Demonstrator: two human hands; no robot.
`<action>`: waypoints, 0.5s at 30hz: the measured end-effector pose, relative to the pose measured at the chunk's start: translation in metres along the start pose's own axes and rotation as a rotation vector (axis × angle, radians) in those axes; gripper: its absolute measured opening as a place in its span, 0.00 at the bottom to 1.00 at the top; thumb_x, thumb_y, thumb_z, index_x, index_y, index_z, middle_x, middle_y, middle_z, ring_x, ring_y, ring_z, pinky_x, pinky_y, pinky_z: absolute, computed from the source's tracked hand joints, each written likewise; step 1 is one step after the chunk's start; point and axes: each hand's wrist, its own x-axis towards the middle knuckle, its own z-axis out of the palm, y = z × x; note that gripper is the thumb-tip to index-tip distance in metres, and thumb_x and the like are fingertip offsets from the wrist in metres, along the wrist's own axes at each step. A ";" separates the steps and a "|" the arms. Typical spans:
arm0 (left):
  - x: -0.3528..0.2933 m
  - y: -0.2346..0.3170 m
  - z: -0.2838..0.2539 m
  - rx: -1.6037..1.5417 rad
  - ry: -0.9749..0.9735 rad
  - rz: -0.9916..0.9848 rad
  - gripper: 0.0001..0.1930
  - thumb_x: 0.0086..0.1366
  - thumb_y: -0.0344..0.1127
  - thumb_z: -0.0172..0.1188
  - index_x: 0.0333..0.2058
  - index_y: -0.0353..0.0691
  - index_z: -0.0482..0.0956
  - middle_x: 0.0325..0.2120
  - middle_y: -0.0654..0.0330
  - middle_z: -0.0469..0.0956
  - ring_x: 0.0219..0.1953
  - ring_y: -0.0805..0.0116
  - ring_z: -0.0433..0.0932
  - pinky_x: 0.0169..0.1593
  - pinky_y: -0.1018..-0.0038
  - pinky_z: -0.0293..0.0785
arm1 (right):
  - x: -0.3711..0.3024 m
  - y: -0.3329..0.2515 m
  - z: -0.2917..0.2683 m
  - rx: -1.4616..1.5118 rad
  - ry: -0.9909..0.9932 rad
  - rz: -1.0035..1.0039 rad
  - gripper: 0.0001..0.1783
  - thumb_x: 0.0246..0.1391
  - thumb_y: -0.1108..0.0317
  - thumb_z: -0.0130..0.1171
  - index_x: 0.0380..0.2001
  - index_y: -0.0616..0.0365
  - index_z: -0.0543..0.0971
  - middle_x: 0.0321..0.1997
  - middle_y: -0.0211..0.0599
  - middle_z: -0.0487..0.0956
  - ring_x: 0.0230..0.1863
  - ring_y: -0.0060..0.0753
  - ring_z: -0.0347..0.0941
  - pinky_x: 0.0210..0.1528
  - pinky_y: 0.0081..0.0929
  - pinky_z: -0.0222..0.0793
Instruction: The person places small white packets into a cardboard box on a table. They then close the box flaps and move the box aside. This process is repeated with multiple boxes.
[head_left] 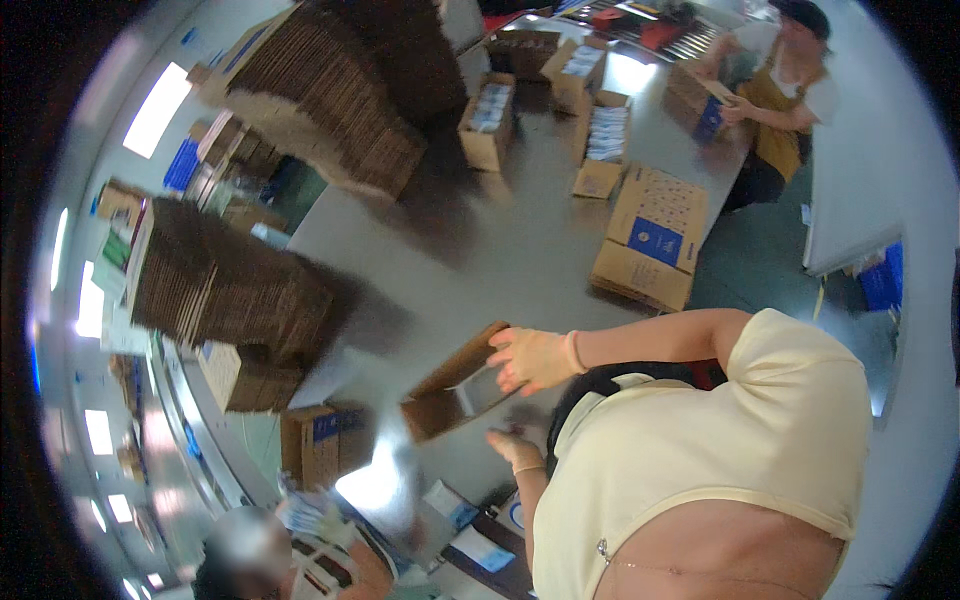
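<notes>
Just left of my hands a small open cardboard box (432, 412) sits tilted on or just above the metal table, with a pale surface showing inside it. My gloved right hand (535, 360) reaches in from the right, its fingers bent over the near end of that box and gripping its edge. Below it my left hand (513, 448) is open, fingers apart, close to the box's lower side and seemingly not touching it. Blue-and-white packets (482, 548) lie on a dark surface beside my left forearm.
Tall stacks of flattened cardboard (230, 280) line the left side. Several open cartons filled with packets (607, 135) stand at the far side, near a closed carton (655, 240). A co-worker (785, 100) handles a carton at upper right; another person (330, 560) works at lower left.
</notes>
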 end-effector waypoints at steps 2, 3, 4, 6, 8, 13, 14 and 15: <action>-0.025 0.041 0.004 -0.115 0.059 0.385 0.36 0.65 0.61 0.42 0.64 0.42 0.55 0.61 0.51 0.59 0.62 0.54 0.58 0.64 0.60 0.56 | -0.019 0.011 0.031 0.077 0.006 -0.069 0.19 0.49 0.50 0.59 0.44 0.41 0.80 0.51 0.24 0.77 0.64 0.31 0.60 0.68 0.46 0.43; -0.034 0.064 0.020 -0.163 0.451 0.549 0.36 0.68 0.59 0.41 0.64 0.39 0.52 0.63 0.47 0.54 0.64 0.53 0.55 0.66 0.58 0.52 | -0.026 0.016 0.052 0.118 0.000 -0.116 0.19 0.48 0.51 0.59 0.44 0.40 0.80 0.51 0.27 0.77 0.64 0.33 0.59 0.68 0.48 0.42; -0.045 0.079 0.013 0.112 0.470 0.687 0.33 0.69 0.55 0.41 0.63 0.36 0.57 0.61 0.43 0.59 0.63 0.51 0.57 0.65 0.57 0.54 | -0.031 0.019 0.073 0.149 -0.081 -0.183 0.23 0.51 0.50 0.56 0.50 0.42 0.77 0.58 0.25 0.73 0.68 0.31 0.54 0.69 0.49 0.39; -0.043 0.088 0.000 0.945 0.282 0.954 0.30 0.68 0.51 0.45 0.59 0.33 0.63 0.55 0.41 0.66 0.58 0.46 0.63 0.62 0.54 0.57 | -0.033 0.013 0.060 0.272 -0.170 -0.119 0.23 0.53 0.51 0.55 0.51 0.45 0.76 0.59 0.25 0.72 0.68 0.30 0.54 0.70 0.49 0.38; -0.057 0.103 0.022 1.402 0.176 1.146 0.17 0.63 0.43 0.49 0.42 0.37 0.78 0.42 0.50 0.76 0.47 0.52 0.73 0.52 0.59 0.65 | -0.030 0.014 0.055 0.411 -0.133 -0.122 0.22 0.55 0.54 0.53 0.51 0.50 0.76 0.56 0.28 0.75 0.66 0.33 0.58 0.69 0.48 0.38; -0.024 0.106 0.047 1.921 0.159 1.056 0.12 0.62 0.42 0.50 0.29 0.47 0.81 0.27 0.62 0.79 0.36 0.61 0.77 0.46 0.58 0.65 | -0.021 0.008 0.070 0.905 0.239 0.227 0.21 0.56 0.69 0.48 0.54 0.48 0.74 0.47 0.32 0.79 0.50 0.32 0.73 0.65 0.39 0.53; -0.021 0.105 0.057 1.921 0.085 1.112 0.11 0.61 0.42 0.50 0.32 0.46 0.80 0.29 0.62 0.79 0.37 0.61 0.76 0.47 0.56 0.65 | -0.021 0.014 0.077 0.757 0.287 0.224 0.21 0.56 0.71 0.47 0.53 0.48 0.74 0.47 0.31 0.79 0.48 0.31 0.73 0.64 0.38 0.54; -0.022 0.102 0.065 1.919 0.008 1.169 0.11 0.61 0.41 0.51 0.35 0.46 0.79 0.31 0.62 0.78 0.37 0.62 0.75 0.48 0.55 0.65 | -0.021 0.019 0.083 0.609 0.334 0.221 0.21 0.55 0.73 0.47 0.53 0.48 0.74 0.46 0.30 0.80 0.47 0.30 0.74 0.63 0.38 0.56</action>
